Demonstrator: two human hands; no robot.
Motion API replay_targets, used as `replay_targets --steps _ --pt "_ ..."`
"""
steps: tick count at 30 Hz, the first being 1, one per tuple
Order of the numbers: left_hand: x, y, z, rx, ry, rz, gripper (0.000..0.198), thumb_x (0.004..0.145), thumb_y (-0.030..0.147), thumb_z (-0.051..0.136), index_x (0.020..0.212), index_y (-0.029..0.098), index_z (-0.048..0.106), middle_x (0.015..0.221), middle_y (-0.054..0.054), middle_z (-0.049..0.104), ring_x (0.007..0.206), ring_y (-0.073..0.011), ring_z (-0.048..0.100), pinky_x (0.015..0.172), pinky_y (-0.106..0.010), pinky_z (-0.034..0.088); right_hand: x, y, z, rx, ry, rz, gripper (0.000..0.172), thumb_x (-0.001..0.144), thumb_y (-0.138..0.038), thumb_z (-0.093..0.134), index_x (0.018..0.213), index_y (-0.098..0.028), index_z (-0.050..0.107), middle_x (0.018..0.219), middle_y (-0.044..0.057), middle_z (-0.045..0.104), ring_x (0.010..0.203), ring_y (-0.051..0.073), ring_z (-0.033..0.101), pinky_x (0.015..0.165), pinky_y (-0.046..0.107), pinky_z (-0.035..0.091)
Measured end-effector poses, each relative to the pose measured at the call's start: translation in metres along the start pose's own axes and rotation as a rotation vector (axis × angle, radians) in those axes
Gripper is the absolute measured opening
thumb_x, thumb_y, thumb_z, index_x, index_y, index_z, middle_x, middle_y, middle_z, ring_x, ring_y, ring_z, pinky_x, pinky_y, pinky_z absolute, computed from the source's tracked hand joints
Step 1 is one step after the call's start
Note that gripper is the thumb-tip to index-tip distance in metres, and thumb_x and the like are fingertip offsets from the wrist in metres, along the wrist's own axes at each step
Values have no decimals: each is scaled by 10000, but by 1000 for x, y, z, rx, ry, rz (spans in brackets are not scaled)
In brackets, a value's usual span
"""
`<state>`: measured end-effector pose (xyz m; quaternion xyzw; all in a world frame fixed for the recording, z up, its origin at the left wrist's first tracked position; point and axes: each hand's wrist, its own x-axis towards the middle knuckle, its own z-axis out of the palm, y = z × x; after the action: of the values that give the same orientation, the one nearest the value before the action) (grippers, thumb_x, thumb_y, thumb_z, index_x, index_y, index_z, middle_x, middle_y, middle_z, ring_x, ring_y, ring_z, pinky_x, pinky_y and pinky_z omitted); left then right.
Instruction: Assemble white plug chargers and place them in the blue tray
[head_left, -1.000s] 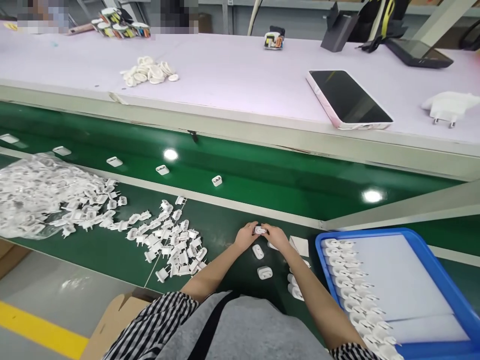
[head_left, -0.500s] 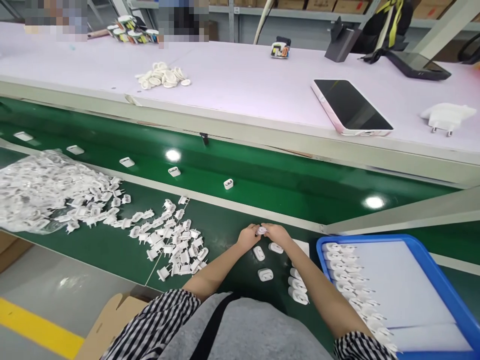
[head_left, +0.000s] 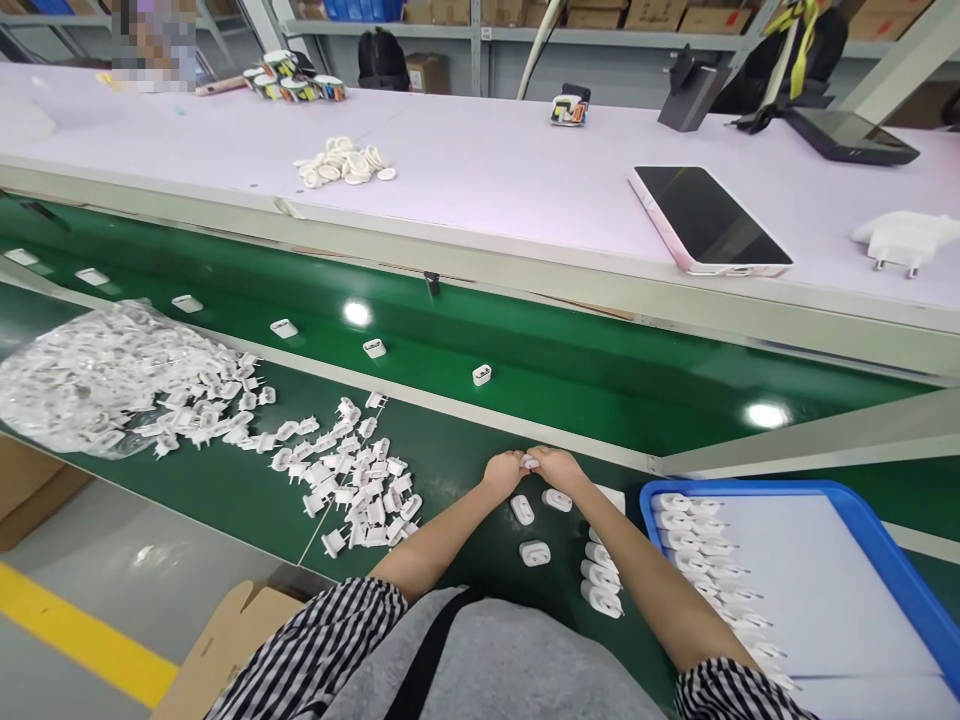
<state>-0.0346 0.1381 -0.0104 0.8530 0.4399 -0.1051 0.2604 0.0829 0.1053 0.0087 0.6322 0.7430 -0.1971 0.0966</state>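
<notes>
My left hand (head_left: 505, 474) and my right hand (head_left: 559, 469) meet over the dark green worktop, fingers closed on one white charger (head_left: 529, 462). Fingertips hide most of it, so I cannot tell whether it is one part or two. Just below the hands lie a white oval charger piece (head_left: 522, 510) and another charger piece (head_left: 556, 500). A third white charger body (head_left: 535, 553) rests closer to me. Beside my right forearm stands a short row of white chargers (head_left: 601, 588). Many loose white plug pieces with pins (head_left: 367, 490) are scattered left of my left forearm.
A clear bag (head_left: 90, 380) of white plug pieces lies far left. Several white housings (head_left: 375, 348) sit along the green belt (head_left: 570, 400). At right, a blue tray (head_left: 847, 500) holds lined-up chargers. A phone (head_left: 712, 220) and white discs (head_left: 345, 162) lie on the raised shelf.
The view has swung slightly left, so most things appear shifted rightward. Both hands stay together on the white charger, which now shows less between the fingers.
</notes>
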Motion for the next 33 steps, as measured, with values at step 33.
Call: replay_targets --steps 33 --pt "122 -8 -70 -61 150 -72 425 696 166 440 1105 120 333 1060 -131 424 958 -223 397 729 -292 380 -48 46 33 333 -62 279 217 651 -210 409 857 -226 477 863 45 590 761 178 558 643 271 409"
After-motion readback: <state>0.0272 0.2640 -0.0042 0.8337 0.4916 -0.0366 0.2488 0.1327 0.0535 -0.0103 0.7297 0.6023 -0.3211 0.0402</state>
